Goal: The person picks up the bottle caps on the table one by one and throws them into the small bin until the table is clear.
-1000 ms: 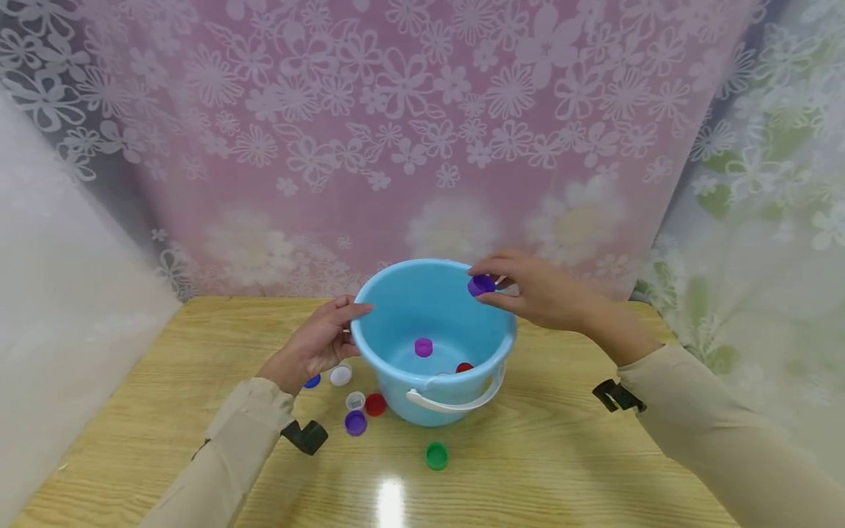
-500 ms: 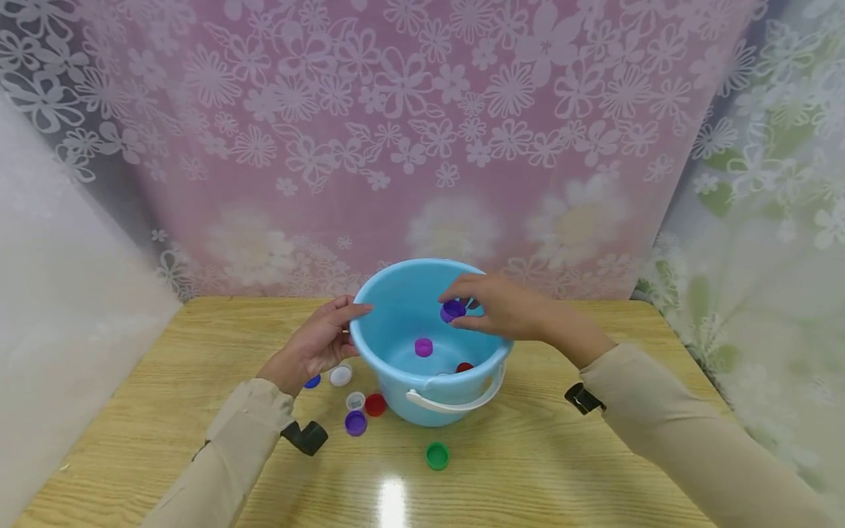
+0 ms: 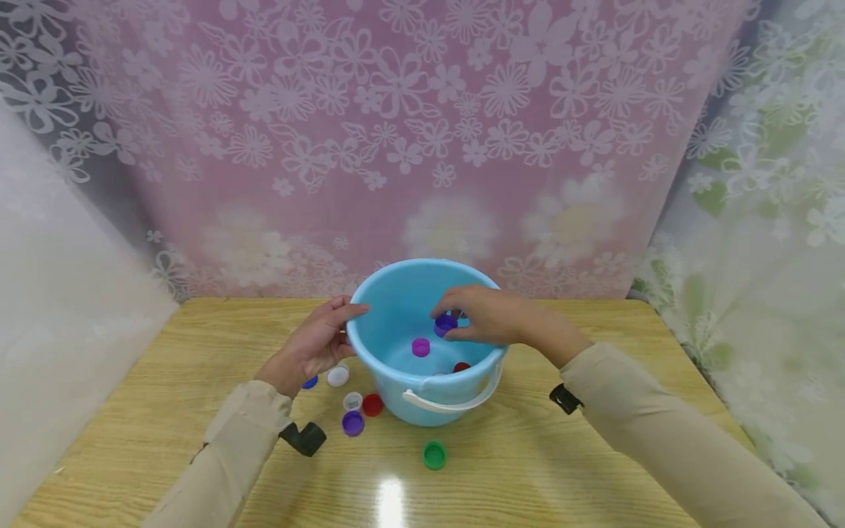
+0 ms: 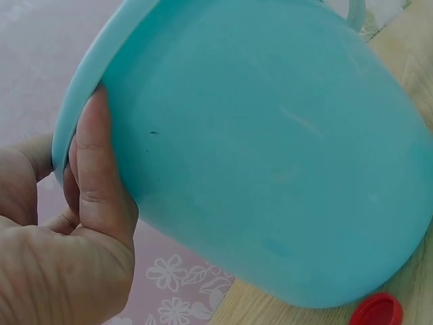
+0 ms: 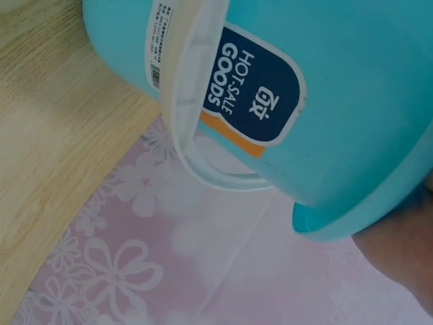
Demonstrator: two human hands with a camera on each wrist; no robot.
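Observation:
A light blue bucket [image 3: 416, 392] stands on the wooden table. My left hand [image 3: 319, 341] grips its rim on the left side, thumb over the edge and fingers outside, as the left wrist view also shows. Inside the bucket's mouth, my right hand [image 3: 485, 315] pinches a purple bottle cap [image 3: 445, 325] between thumb and fingers. Below it on the bucket floor lie a magenta cap [image 3: 420, 347] and a red cap [image 3: 461, 367], the red one partly hidden by the front rim. In the right wrist view the bucket wall hides most of my right hand.
Left of the bucket lie a red cap [image 3: 372, 405], another purple cap [image 3: 353, 423], two white caps [image 3: 338, 376] and a blue cap [image 3: 309, 382]. A green cap [image 3: 434, 455] lies in front. The white handle [image 3: 455, 405] hangs at the bucket's front. A floral curtain [image 3: 422, 147] hangs behind the table.
My right hand has moved left and down from over the right rim into the bucket, carrying the purple cap. My left hand has kept its grip on the rim.

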